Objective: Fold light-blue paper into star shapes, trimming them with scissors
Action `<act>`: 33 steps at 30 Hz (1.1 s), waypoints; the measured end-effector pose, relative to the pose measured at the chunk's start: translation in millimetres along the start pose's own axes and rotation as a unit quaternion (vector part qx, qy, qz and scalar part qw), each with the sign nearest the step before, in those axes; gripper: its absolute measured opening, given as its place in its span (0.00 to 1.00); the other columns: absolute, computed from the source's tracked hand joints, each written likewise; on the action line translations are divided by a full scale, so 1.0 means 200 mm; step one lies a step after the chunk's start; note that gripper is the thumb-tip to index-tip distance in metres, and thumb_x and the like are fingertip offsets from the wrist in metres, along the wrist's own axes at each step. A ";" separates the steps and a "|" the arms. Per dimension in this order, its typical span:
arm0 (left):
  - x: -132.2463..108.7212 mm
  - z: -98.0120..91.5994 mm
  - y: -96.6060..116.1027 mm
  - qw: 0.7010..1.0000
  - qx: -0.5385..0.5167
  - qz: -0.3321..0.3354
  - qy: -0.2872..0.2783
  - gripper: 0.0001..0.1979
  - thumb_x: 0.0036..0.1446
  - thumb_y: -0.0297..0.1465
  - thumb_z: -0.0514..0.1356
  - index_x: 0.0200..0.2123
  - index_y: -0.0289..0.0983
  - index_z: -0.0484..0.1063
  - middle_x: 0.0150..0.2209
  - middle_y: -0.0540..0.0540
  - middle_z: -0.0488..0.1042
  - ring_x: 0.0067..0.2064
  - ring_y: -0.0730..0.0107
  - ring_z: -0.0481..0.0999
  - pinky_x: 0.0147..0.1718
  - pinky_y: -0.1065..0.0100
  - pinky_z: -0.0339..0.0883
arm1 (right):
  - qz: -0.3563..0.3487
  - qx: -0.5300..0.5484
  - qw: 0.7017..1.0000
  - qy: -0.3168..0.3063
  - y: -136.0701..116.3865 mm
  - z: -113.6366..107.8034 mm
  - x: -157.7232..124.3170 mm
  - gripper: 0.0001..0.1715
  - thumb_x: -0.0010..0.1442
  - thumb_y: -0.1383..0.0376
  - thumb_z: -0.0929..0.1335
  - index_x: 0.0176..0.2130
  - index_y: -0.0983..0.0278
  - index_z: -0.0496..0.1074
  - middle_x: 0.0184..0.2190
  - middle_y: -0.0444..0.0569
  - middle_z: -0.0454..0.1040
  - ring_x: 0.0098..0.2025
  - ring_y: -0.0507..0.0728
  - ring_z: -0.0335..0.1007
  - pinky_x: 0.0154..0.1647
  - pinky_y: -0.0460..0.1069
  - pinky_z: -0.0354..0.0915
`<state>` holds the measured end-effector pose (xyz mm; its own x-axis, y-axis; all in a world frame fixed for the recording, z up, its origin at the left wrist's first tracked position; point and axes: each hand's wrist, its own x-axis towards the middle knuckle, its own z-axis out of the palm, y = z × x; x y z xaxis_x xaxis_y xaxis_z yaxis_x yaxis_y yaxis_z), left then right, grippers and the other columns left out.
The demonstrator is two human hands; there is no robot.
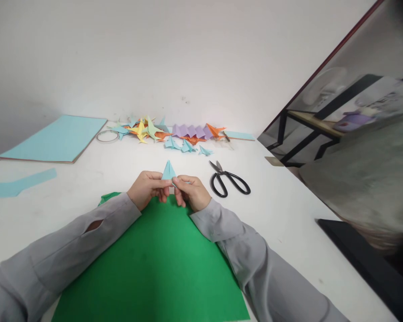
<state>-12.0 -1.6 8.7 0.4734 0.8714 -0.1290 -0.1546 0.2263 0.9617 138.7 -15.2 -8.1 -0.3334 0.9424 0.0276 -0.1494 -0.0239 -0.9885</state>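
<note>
Between both hands is a small light-blue folded paper [168, 171], its pointed tip facing away from me and a crease running down its middle. My left hand [148, 187] pinches its lower left side between thumb and fingers. On the lower right side, my right hand [192, 191] grips it the same way, and the two thumbs nearly meet. The fingers hide its lower edge. Under the hands and forearms lies a large green sheet [151, 268]. Black-handled scissors [226, 178] rest to the right of my right hand, blades pointing away.
Folded paper cranes [144, 129] in several colours are heaped by the wall, near a purple pleated paper [192, 131]. Small blue folded pieces [188, 146] lie before them. At left are a blue paper stack [57, 138], a blue strip [23, 183] and a tape roll [108, 136].
</note>
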 end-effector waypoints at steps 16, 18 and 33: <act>0.01 0.02 -0.01 0.999 -0.003 0.022 0.047 0.12 0.44 0.35 0.63 0.24 0.29 0.71 0.19 0.47 0.71 0.19 0.76 0.70 0.15 0.76 0.61 | -0.049 0.001 0.990 0.129 0.01 0.01 0.01 0.19 0.47 0.52 0.69 0.22 0.65 0.64 0.12 0.40 0.68 0.10 0.47 0.58 0.10 0.42 0.53; 0.02 0.01 -0.01 0.997 -0.026 0.032 0.064 0.10 0.43 0.32 0.64 0.26 0.29 0.70 0.23 0.47 0.72 0.21 0.76 0.71 0.15 0.77 0.63 | -0.078 -0.023 0.982 0.169 0.01 0.01 0.01 0.17 0.46 0.55 0.70 0.24 0.64 0.64 0.13 0.39 0.68 0.11 0.47 0.58 0.11 0.42 0.54; -0.04 0.03 0.02 0.954 0.202 0.176 0.132 0.05 0.44 0.31 0.62 0.24 0.35 0.72 0.28 0.47 0.70 0.33 0.70 0.70 0.29 0.71 0.66 | -0.059 -0.033 0.991 0.116 0.04 0.05 0.03 0.12 0.47 0.59 0.67 0.23 0.63 0.61 0.12 0.39 0.68 0.11 0.48 0.58 0.12 0.43 0.53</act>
<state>-11.3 -10.1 14.1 0.2101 0.9539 0.2141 0.1093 -0.2405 0.9645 127.0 -12.9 -15.4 -0.0925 0.9890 0.1154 -0.1115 0.1048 -0.9882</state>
